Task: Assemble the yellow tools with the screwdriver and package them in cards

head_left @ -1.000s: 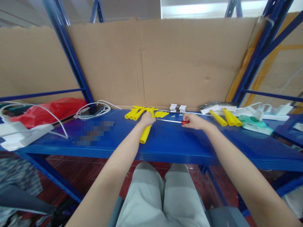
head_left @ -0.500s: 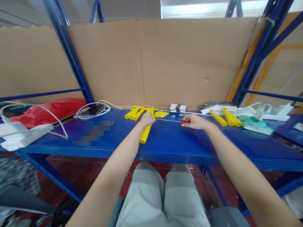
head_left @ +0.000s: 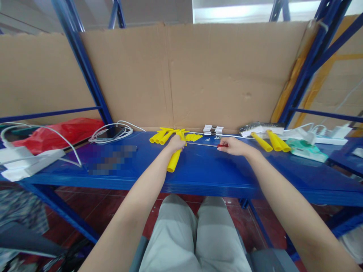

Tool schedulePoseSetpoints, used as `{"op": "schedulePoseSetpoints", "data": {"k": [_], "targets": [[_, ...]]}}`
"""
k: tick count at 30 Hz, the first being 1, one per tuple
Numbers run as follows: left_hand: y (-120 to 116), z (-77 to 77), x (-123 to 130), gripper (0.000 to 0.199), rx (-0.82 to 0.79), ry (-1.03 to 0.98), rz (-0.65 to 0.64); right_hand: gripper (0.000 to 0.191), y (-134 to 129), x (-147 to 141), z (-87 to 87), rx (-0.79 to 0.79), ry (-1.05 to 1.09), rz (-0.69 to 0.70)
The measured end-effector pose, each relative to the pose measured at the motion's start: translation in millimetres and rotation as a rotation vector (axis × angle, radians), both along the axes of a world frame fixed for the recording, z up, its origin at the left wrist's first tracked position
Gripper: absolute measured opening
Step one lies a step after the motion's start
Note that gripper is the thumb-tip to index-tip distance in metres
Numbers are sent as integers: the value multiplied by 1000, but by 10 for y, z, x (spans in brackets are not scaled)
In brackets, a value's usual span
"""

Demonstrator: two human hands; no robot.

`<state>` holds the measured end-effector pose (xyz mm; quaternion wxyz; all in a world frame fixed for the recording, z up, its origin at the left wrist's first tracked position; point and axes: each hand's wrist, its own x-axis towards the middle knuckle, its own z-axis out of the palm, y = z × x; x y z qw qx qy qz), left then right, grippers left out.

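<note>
My left hand [head_left: 176, 143] is wrapped round a yellow tube-shaped piece [head_left: 173, 162], whose open round end points toward me. In my right hand [head_left: 231, 146] is the red handle of a screwdriver [head_left: 204, 144]; its long thin shaft reaches left to the yellow piece by my left hand. Whether the tip touches the piece is too small to tell. Left of my left hand lie several similar yellow pieces [head_left: 161, 136]. Small flat yellow parts [head_left: 194, 137] sit just behind the shaft, with tiny light-coloured bits [head_left: 208, 139] to their right.
White stacked parts [head_left: 212, 130] stand against the cardboard [head_left: 227, 75]. More yellow tubes [head_left: 262, 142] and a green-and-white packet [head_left: 306, 149] lie at right on the blue table [head_left: 210, 172]. Coiled white cable [head_left: 113, 134], a red bag [head_left: 62, 134] and a power strip [head_left: 31, 164] are at left.
The fingers of my right hand have shifted slightly on the red handle. Otherwise both hands and the yellow piece stay in nearly the same place.
</note>
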<state>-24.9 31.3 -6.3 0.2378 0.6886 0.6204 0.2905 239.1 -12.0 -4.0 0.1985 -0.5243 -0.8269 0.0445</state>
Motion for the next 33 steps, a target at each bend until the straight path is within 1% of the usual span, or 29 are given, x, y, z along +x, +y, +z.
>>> {"op": "schedulePoseSetpoints", "data": {"k": [4, 7, 12, 14, 18, 20, 24, 30, 33], "targets": [[35, -27, 5, 11, -11, -24, 3, 17, 18, 14, -21, -31, 51, 31], [78, -52, 0, 12, -6, -35, -3, 18, 34, 25, -42, -26, 77, 20], [114, -67, -9, 12, -13, -54, -11, 13, 35, 27, -42, -22, 65, 42], [101, -57, -4, 15, -19, -66, 4, 13, 23, 22, -27, -23, 54, 58], [45, -27, 18, 28, -23, -99, 60, 12, -6, 12, 7, -13, 22, 61], [20, -16, 26, 30, -21, -106, 67, 12, -14, 11, 19, -8, -2, 61], [3, -12, 28, 30, -20, -95, 60, 14, -3, 20, 23, 7, -45, 57], [55, -33, 17, 32, -12, -62, 69, 25, 32, 24, 0, -23, -80, 50], [85, -46, 10, 34, -3, -27, 72, 22, 31, 10, -12, -51, -51, 48]]}}
